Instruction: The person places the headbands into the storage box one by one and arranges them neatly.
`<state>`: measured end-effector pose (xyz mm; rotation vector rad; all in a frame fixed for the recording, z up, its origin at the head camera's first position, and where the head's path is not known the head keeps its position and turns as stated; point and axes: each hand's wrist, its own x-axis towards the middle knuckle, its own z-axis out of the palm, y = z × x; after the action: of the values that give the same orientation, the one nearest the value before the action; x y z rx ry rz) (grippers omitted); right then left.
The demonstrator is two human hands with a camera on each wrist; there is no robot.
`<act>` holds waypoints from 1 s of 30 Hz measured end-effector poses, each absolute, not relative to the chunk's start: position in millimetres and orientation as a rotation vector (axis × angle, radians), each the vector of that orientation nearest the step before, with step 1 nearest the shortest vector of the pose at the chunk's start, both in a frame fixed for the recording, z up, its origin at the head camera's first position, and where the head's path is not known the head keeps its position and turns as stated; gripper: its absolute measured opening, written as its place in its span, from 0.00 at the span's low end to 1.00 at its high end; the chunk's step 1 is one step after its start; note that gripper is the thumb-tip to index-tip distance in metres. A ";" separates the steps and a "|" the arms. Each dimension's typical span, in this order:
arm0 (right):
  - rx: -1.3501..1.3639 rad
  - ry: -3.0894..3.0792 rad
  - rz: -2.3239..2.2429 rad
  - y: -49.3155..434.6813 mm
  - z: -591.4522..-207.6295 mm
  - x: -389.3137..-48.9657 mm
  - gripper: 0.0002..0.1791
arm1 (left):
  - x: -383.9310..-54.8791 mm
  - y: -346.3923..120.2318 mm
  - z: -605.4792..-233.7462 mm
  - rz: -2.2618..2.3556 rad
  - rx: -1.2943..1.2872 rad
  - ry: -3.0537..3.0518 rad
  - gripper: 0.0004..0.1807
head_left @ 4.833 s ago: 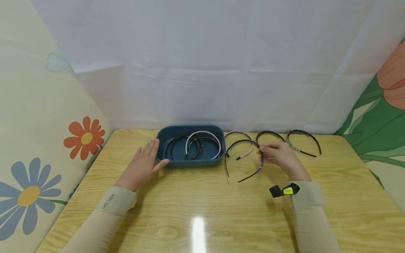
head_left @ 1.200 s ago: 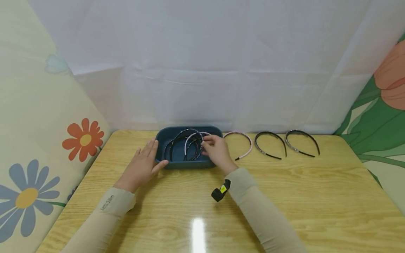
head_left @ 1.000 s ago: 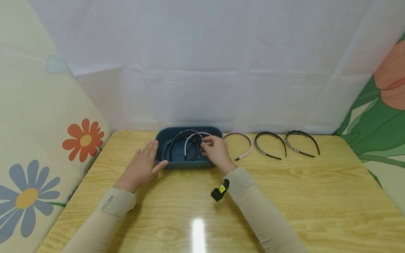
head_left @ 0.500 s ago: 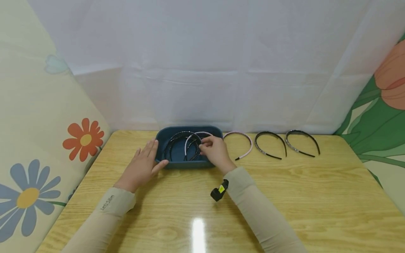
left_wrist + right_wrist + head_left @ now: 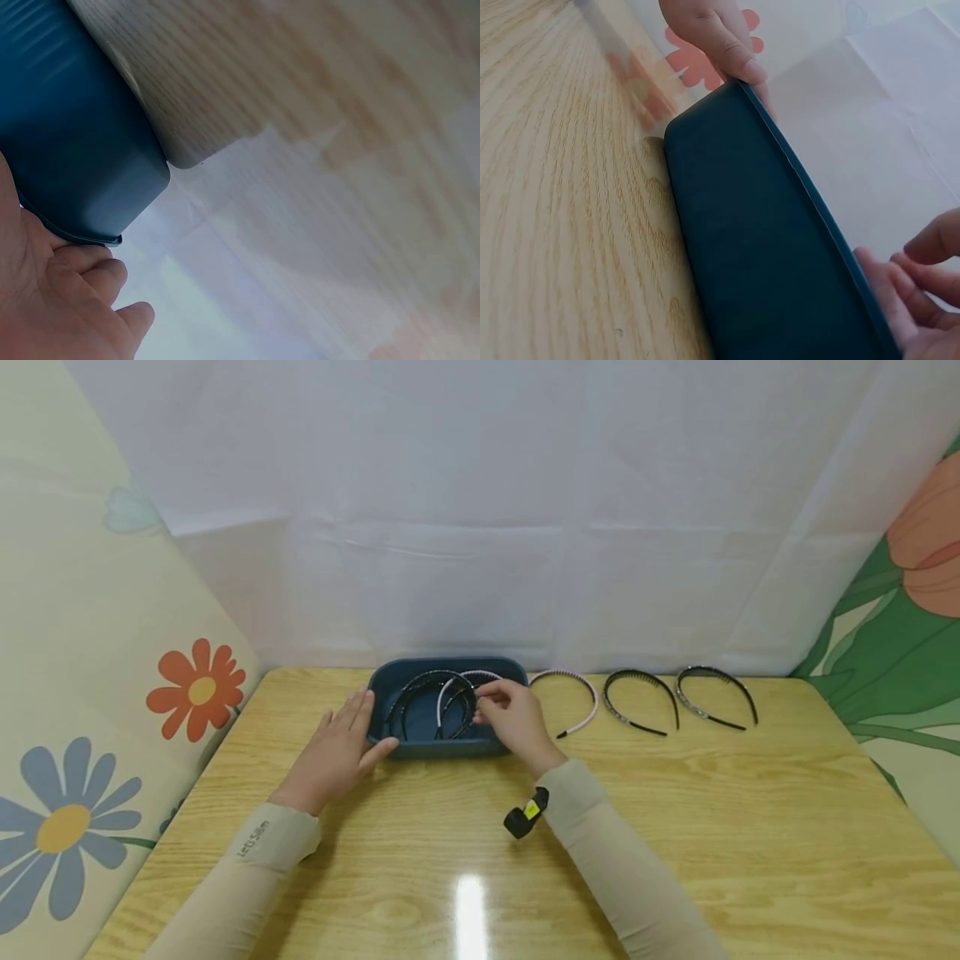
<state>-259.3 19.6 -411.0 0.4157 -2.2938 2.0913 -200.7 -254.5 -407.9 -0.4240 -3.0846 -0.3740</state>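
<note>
A dark blue bin (image 5: 457, 750) stands at the back of the wooden table. Inside it lie several black headbands (image 5: 435, 673) and a pink headband (image 5: 439, 706), overlapping. My left hand (image 5: 333, 747) rests at the bin's left end, fingers on its rim; the left wrist view shows this hand (image 5: 67, 300) beside the bin wall (image 5: 97, 150). Over the bin's right side my right hand (image 5: 513, 718) has bent fingers close to a black headband's right edge. In the right wrist view no headband shows between this hand's (image 5: 922, 292) thumb and fingers; the bin hides what lies inside.
Right of the bin, a pink headband (image 5: 596, 693) lies closest, then two black headbands with sparkly parts, one nearer (image 5: 640, 673) and one farther right (image 5: 712, 669). A white cloth (image 5: 480, 527) hangs behind the table (image 5: 420, 860); floral panels stand at both sides.
My right hand has carried a black headband from the right into the bin, where it has sunk lower. Lately the fingertips have shifted slightly off its edge. My left hand has stayed put.
</note>
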 end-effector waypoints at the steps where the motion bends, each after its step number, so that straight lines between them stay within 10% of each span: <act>1: 0.432 -2.265 2.115 20.3 -411.4 -258.9 0.10 | -200.6 -254.3 -407.5 -0.377 -0.425 -3.082 0.51; 30: 0.457 -1.983 2.279 110.9 -406.0 -250.6 0.14 | -201.1 -255.6 -409.5 -0.382 -0.427 -3.076 0.51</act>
<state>-250.6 110.9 -406.0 0.4567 -1.9829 2.2795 -201.1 -255.6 -409.5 -0.4270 -3.0756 -0.3822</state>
